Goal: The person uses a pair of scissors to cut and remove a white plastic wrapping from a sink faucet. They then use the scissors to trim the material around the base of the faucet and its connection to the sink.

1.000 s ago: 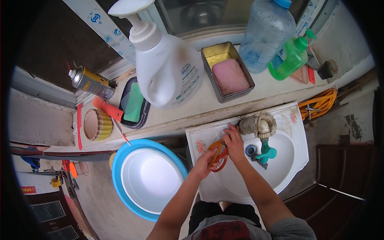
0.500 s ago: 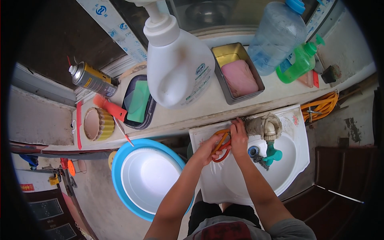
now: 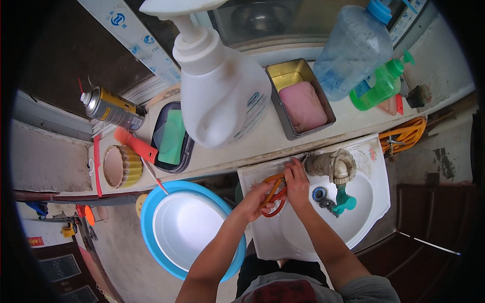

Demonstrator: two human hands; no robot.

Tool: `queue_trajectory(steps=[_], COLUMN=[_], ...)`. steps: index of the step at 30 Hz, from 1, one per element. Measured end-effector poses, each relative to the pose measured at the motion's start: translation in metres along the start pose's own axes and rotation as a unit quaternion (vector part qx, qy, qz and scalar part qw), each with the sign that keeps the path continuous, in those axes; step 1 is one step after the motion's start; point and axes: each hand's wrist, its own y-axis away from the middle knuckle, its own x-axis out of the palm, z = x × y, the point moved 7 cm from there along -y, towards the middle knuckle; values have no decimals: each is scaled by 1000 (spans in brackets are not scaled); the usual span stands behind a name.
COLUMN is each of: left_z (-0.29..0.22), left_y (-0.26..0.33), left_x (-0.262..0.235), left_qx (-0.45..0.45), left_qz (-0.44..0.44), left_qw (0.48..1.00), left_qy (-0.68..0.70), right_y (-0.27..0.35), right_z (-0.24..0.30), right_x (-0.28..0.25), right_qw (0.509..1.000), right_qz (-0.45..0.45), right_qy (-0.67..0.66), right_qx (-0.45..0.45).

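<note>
Over the left side of the white sink (image 3: 371, 151), my two hands meet around a tool with curved orange and red handles (image 3: 273, 193). Its exact kind is unclear because my fingers cover much of it. My left hand (image 3: 254, 203) is closed around the handles. Fingers pressed together, my right hand (image 3: 296, 187) holds the tool's far end close to the sink's back edge. Right of my hands, a teal-handled tap (image 3: 344, 200) hangs from a grimy pipe joint. Below it, a blue-rimmed drain piece (image 3: 319, 194) lies in the basin beside dark, stringy debris.
Left of the sink stands a blue basin (image 3: 147, 230) with a white basin (image 3: 189, 230) inside. The ledge holds a large white pump bottle (image 3: 222, 96), a tin with pink soap (image 3: 303, 107), a green pump bottle (image 3: 376, 88) and a spray can (image 3: 113, 108).
Both hands have shifted slightly left and down with the tool, and the left hand has turned a little. The view has also tilted slightly.
</note>
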Motion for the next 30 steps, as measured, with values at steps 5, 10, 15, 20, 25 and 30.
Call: queue_trajectory(steps=[5,10,15,20,25,30], left_z=[-6,13,19,5,5,3], left_y=[-8,-1,0,-7,6,19], left_x=[6,1,2,7,15,31], left_qx=[-10,-24,-5,21,8,9], left_qz=[-19,-8,-19,5,-59,-79], left_qw=[1000,1000,1000,1000,998,994], left_qy=[0,12,15,14,29,75], right_y=[-4,15,12,-4,-2,-7], right_z=[-12,-10,-8,-12,-11,-5], right_x=[-3,3,-2,-1,2,-3], right_qw=[999,1000,1000,1000,998,993], right_qz=[-18,15,7,-11,-2,25], right_qy=[-3,-7,-15,-26,-56,-115], right_qx=[51,26,-8,4,19,-21])
